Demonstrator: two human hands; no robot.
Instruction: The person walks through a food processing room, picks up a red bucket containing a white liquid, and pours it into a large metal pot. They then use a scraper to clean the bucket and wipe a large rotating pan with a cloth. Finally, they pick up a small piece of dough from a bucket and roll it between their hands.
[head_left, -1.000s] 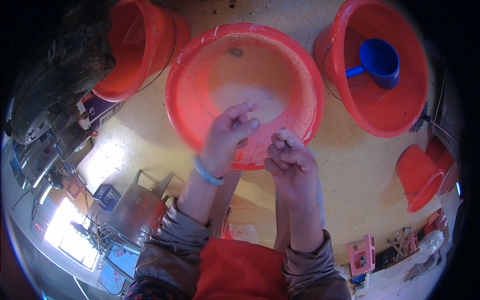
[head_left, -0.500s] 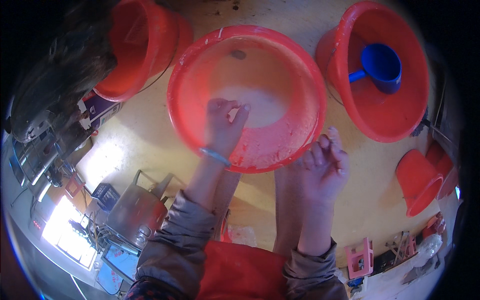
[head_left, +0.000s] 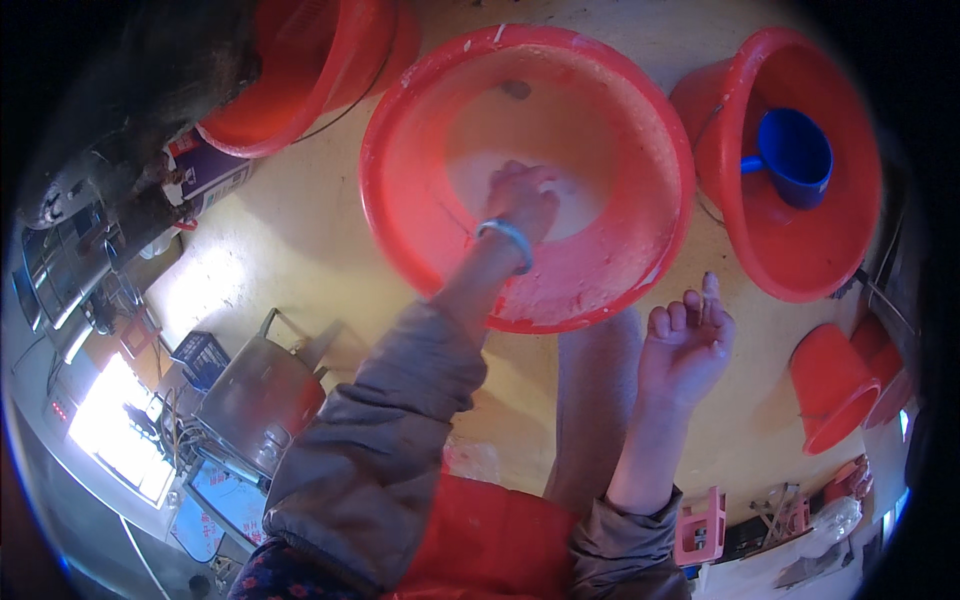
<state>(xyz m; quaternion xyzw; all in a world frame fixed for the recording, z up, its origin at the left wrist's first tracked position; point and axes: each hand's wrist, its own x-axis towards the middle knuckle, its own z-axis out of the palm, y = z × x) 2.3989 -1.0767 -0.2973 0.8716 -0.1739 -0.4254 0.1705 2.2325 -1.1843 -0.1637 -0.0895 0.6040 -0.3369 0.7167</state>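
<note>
A large red plastic tub (head_left: pixel 640 265) stands in front of me, its rim and inner wall smeared with white residue. Cloudy pale liquid (head_left: pixel 545 130) fills its bottom, and a small dark grey oval patch (head_left: pixel 516 89) shows at the far side. My left hand (head_left: pixel 522 198), a light blue band round its wrist, reaches down inside the tub at the liquid; its fingertips are hidden beneath the hand. Outside the near right rim, my right hand (head_left: pixel 688 345) is raised with the palm turned up, the index finger stretched out and the others loosely bent, holding nothing.
At the right, a red bucket (head_left: pixel 745 80) holds a blue long-handled dipper (head_left: pixel 795 158). Another red bucket (head_left: pixel 330 90) stands far left. Smaller red buckets (head_left: pixel 832 385) lie at the right. A metal box-shaped appliance (head_left: pixel 260 400) and a dark blue basket (head_left: pixel 200 360) are at the left.
My left hand has reached farther forward and down into the tub; its earlier thumb-and-finger pinch no longer shows. My right hand stays outside the rim, index finger still out. The view has shifted slightly.
</note>
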